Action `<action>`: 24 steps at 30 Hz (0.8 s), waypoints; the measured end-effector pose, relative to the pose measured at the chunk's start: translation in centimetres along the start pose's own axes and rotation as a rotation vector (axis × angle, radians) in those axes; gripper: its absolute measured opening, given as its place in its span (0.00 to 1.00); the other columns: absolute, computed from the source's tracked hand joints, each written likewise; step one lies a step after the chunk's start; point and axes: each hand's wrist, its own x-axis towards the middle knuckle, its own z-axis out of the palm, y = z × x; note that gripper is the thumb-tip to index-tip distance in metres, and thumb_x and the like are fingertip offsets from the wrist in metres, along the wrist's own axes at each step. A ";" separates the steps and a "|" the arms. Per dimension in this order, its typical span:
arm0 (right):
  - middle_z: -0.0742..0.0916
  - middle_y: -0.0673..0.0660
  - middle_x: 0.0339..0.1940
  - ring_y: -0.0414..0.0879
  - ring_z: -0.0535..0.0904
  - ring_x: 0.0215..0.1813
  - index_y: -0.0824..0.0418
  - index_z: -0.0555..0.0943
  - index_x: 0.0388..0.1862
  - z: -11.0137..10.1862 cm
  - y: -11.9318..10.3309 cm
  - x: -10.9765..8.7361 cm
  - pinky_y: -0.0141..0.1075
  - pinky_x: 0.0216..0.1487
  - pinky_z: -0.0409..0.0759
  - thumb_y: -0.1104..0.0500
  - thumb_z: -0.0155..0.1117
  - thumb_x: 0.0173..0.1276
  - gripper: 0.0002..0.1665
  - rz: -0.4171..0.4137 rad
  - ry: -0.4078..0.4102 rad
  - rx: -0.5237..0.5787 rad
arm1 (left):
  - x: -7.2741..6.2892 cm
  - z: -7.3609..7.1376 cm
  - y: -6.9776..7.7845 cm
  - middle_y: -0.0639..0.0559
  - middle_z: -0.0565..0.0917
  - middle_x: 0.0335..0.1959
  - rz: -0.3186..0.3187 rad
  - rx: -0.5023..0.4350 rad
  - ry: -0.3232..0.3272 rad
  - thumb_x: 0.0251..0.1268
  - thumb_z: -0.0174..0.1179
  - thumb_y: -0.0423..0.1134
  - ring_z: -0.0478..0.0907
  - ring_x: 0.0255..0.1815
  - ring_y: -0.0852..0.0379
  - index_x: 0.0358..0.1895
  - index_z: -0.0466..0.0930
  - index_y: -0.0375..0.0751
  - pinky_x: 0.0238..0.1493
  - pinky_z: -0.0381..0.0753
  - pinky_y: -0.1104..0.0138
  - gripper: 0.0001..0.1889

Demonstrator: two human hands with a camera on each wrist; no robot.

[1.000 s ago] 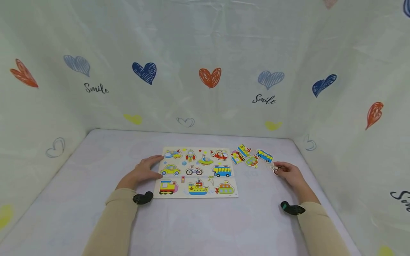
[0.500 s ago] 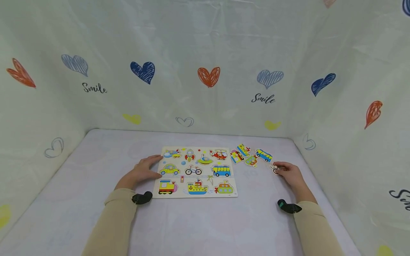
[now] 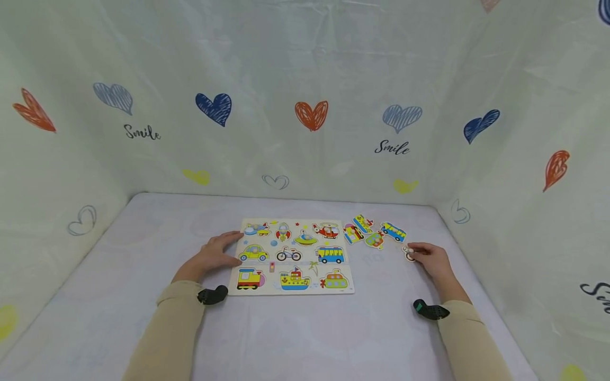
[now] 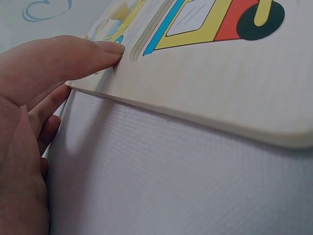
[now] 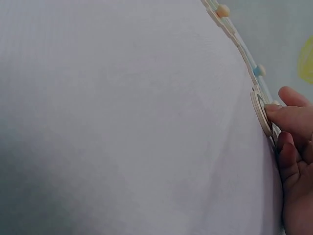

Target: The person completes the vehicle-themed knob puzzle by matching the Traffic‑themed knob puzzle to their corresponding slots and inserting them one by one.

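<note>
A wooden puzzle board [image 3: 295,286] printed with vehicles lies flat on the table. My left hand [image 3: 209,257] rests at its left edge, and in the left wrist view the thumb [image 4: 93,55] lies on the board's top. Well to the right of the board, my right hand [image 3: 432,260] pinches a small bicycle puzzle piece [image 3: 406,252] between thumb and fingers. The right wrist view has this piece [image 5: 259,111] edge-on, partly hidden by the fingers. Just beyond it lies a bus piece [image 3: 393,232].
Train [image 3: 353,234], ship [image 3: 363,224] and submarine [image 3: 374,241] pieces lie loosely grouped beside the board's upper right corner. A pale cloth covers the table [image 3: 295,338]. Behind it hangs a curtain [image 3: 267,63] with printed hearts.
The bicycle piece in my right hand has tilted slightly, and the right wrist has shifted a little to the left. My left hand and the board stay in place.
</note>
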 end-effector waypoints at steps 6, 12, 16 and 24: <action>0.84 0.62 0.49 0.49 0.74 0.49 0.68 0.81 0.56 0.0 -0.2 -0.2 0.28 0.40 0.74 0.63 0.66 0.66 0.20 -0.006 0.009 -0.022 | 0.2 0.3 -0.2 0.38 0.56 0.75 -0.019 -0.012 -0.001 0.50 0.69 0.42 0.46 0.74 0.32 0.74 0.61 0.40 0.66 0.43 0.33 0.44; 0.84 0.61 0.48 0.50 0.74 0.49 0.67 0.82 0.54 0.3 -0.8 -0.1 0.30 0.40 0.74 0.61 0.68 0.65 0.20 -0.008 0.013 -0.027 | 0.1 0.3 -0.1 0.38 0.56 0.75 -0.021 -0.022 -0.002 0.50 0.69 0.42 0.45 0.74 0.32 0.74 0.61 0.40 0.66 0.42 0.32 0.44; 0.85 0.59 0.43 0.47 0.75 0.45 0.69 0.82 0.53 0.6 -1.3 0.0 0.27 0.36 0.75 0.61 0.70 0.62 0.21 -0.044 -0.005 -0.019 | 0.1 0.3 -0.1 0.38 0.56 0.75 -0.025 -0.023 -0.004 0.51 0.70 0.41 0.45 0.74 0.32 0.74 0.61 0.40 0.67 0.42 0.33 0.44; 0.86 0.55 0.38 0.47 0.74 0.45 0.69 0.84 0.49 1.5 -3.4 -0.3 0.28 0.36 0.75 0.61 0.72 0.60 0.19 -0.108 -0.039 -0.053 | 0.2 0.1 0.0 0.38 0.56 0.76 -0.025 -0.016 -0.002 0.51 0.70 0.42 0.45 0.74 0.32 0.74 0.61 0.40 0.67 0.42 0.33 0.44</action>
